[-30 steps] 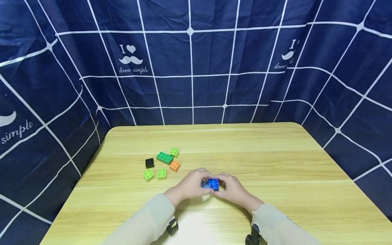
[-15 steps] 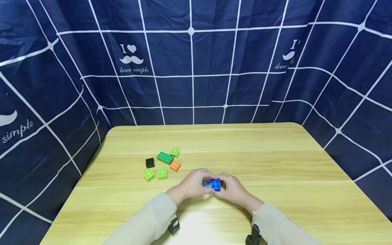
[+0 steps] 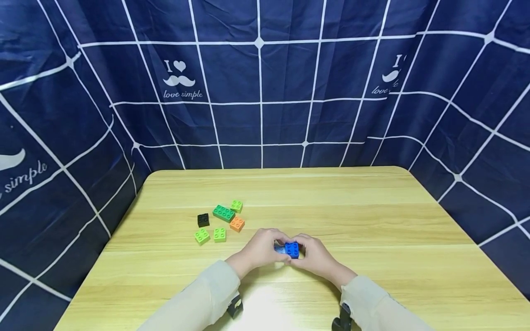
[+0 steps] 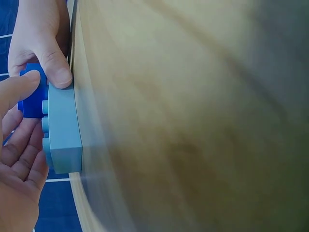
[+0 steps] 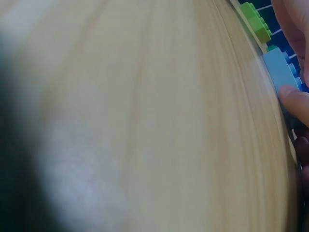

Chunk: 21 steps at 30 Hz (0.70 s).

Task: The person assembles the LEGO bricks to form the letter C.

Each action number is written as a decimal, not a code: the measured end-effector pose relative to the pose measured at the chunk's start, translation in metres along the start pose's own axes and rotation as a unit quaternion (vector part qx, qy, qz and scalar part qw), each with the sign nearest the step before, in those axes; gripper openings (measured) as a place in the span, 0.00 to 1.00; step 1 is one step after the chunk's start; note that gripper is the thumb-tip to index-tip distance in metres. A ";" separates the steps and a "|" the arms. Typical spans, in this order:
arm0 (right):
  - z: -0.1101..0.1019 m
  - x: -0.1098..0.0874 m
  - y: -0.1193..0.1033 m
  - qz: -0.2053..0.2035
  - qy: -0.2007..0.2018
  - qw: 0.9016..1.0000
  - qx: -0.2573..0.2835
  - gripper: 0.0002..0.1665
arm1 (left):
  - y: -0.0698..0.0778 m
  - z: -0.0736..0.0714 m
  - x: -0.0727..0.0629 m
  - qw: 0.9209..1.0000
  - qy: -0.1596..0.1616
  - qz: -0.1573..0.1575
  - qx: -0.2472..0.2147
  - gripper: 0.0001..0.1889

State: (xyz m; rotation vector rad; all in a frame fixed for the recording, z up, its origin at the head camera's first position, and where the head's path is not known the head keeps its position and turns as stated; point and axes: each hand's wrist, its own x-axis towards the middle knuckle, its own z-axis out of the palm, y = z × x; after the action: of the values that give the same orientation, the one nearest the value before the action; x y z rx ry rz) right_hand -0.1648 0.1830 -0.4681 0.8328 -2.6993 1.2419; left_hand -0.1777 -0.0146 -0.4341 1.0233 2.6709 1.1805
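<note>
A dark blue toy brick [image 3: 291,250] sits on the right end of a longer light blue toy brick [image 3: 279,248], held between both hands just above or on the table. With thumb and fingers, my left hand [image 3: 262,248] pinches the dark blue brick, as the left wrist view shows. My right hand [image 3: 315,255] grips the right end, its thumb pressing the side of the light blue brick [image 5: 280,70]. In the left wrist view the light blue brick [image 4: 65,128] shows bare studs beyond the dark blue one. Fingers partly hide both bricks.
Left of the hands lie loose bricks on the wooden table [image 3: 352,197]: a green one [image 3: 224,213], an orange one [image 3: 237,224], a black one [image 3: 203,220] and three lime ones [image 3: 220,235]. A dark blue curtain [image 3: 281,92] surrounds the table.
The dark blue brick has shifted slightly to the right between the hands. Both hands stay almost in place, and the loose bricks lie as before.
</note>
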 end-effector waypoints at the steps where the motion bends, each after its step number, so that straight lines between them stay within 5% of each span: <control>1: 0.000 0.000 0.000 0.001 0.000 1.000 0.000 0.23 | 0.000 0.000 0.000 1.000 0.002 -0.001 -0.005 0.21; 21: 0.001 0.000 0.000 -0.006 -0.002 1.000 -0.006 0.18 | -0.004 0.005 -0.002 0.998 0.026 -0.006 -0.054 0.19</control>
State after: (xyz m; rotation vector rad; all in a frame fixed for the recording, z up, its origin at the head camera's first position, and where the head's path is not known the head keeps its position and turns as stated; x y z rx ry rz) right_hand -0.1649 0.1823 -0.4692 0.8503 -2.6975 1.2216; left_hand -0.1765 -0.0148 -0.4411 0.9713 2.6143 1.3505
